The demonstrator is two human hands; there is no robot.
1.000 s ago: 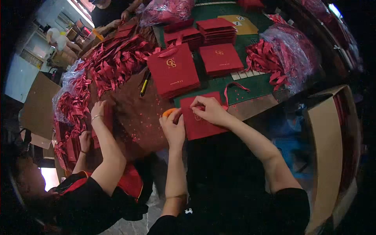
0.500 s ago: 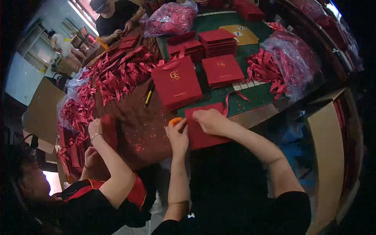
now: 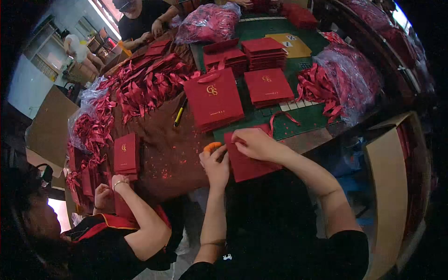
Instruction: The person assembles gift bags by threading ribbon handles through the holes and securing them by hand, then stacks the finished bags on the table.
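A red bag point(image 3: 254, 169) lies at the table's front edge, between and under my hands. My left hand point(image 3: 215, 163) is closed at the bag's left edge, with an orange band point(image 3: 212, 146) around a finger. The fingers of my right hand point(image 3: 257, 143) are pinched together over the bag's upper part; what they hold is too small to make out. A red ribbon point(image 3: 285, 115) runs from the bag's top edge onto the green mat point(image 3: 305, 122). Just beyond stands a pile of red bags with gold print point(image 3: 214, 100).
More stacked bags point(image 3: 268, 86), heaped ribbons point(image 3: 149, 86) and plastic-wrapped bundles point(image 3: 350, 77) lie around. A yellow pen point(image 3: 179, 115) is left of the piles. At left a co-worker's hands point(image 3: 120, 182) are near a small stack point(image 3: 126, 154). A cardboard box point(image 3: 387, 172) stands right.
The bag between my hands has turned from its printed side to a plain side. My right hand has shifted over it. The co-worker's hands at left have drawn back from the small stack.
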